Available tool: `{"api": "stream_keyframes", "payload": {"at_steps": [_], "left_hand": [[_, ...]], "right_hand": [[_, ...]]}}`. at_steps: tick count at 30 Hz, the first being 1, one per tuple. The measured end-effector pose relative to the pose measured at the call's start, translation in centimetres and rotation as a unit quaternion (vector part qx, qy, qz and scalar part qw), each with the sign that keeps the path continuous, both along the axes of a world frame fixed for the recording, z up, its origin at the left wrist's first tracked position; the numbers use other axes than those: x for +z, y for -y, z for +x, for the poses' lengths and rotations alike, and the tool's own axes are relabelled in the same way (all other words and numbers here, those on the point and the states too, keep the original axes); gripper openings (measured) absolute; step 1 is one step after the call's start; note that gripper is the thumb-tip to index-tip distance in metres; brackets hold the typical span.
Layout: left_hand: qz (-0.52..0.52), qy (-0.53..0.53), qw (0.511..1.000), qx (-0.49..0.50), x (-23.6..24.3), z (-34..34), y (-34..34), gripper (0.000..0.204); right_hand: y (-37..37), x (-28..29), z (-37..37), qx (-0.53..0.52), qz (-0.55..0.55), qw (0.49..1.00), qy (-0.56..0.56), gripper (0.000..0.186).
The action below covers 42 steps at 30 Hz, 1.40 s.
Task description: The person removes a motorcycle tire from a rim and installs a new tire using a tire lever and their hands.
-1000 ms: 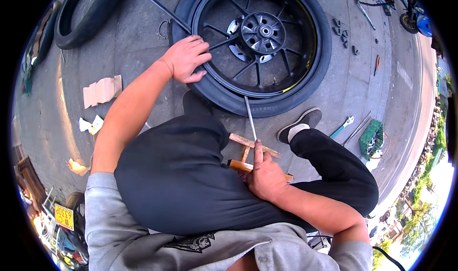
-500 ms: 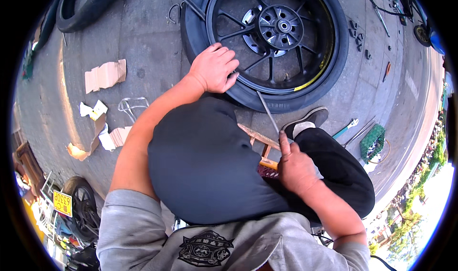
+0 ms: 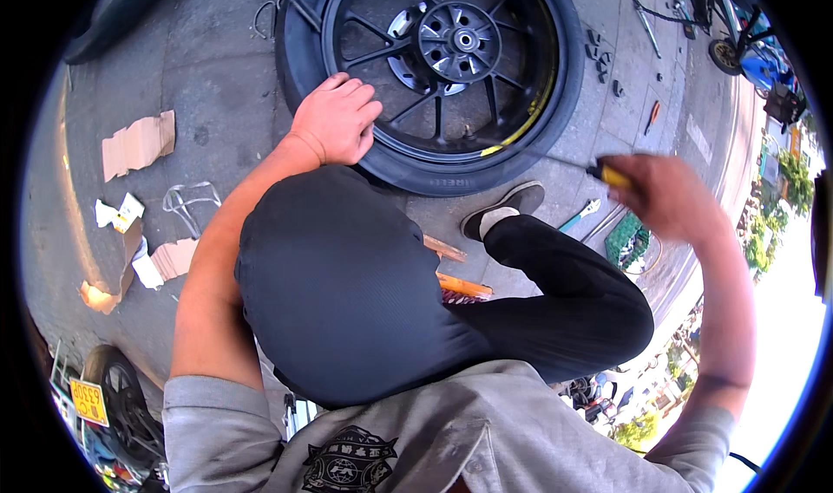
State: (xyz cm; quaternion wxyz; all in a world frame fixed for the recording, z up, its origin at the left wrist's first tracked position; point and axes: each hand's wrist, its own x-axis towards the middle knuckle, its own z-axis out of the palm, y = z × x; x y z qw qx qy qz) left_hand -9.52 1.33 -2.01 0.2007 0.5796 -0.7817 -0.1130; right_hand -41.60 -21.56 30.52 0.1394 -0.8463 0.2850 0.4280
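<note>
A black spoked wheel (image 3: 440,116) lies flat before me, with a black tyre (image 3: 460,183) around it. My left hand (image 3: 337,118) is closed over the near left edge, its bent fingers at the tyre where it meets the rim. What lies beneath its palm is hidden. Off to the right, my right hand (image 3: 672,196) is raised and blurred by motion. It grips the yellow and black handle of a screwdriver (image 3: 612,175), whose thin shaft points left toward the wheel's yellow-marked rim. At the far left, a metal bar (image 3: 297,3) crosses the tyre to the rim.
Small black pieces (image 3: 599,59), orange-handled pliers (image 3: 652,117), an adjustable wrench (image 3: 580,215) and a green basket (image 3: 626,241) lie to the right. Torn cardboard (image 3: 139,146) lies left. My black-clad leg (image 3: 555,319) and shoe (image 3: 503,208) are near the wheel.
My right hand has swung up and right with the tool, whose tip has left the near rim edge. My left hand stays on the tyre; the whole view has shifted.
</note>
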Motion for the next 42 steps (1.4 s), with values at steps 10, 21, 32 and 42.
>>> {"api": "stream_keyframes", "payload": {"at_steps": [10, 21, 32, 42], "left_hand": [[-0.003, -0.017, 1.000, 0.015, -0.7, 0.0, 0.5, 0.021], [0.027, -0.029, 0.999, 0.012, -0.8, 0.2, 0.4, 0.023], [-0.020, 0.018, 1.000, 0.013, -0.5, -0.4, 0.5, 0.025], [-0.013, 0.056, 0.998, 0.040, 1.2, -4.7, -2.0, 0.050]], "right_hand": [[6.3, -11.0, 16.2, 0.342, -0.012, 0.898, -0.277, 0.052], [3.6, -14.7, 18.6, 0.383, -0.011, 0.866, -0.322, 0.033], [-15.3, -11.7, -16.4, -0.044, -0.189, 0.978, -0.076, 0.065], [-16.0, -16.0, -20.9, -0.154, -0.199, 0.967, 0.047, 0.057]]}}
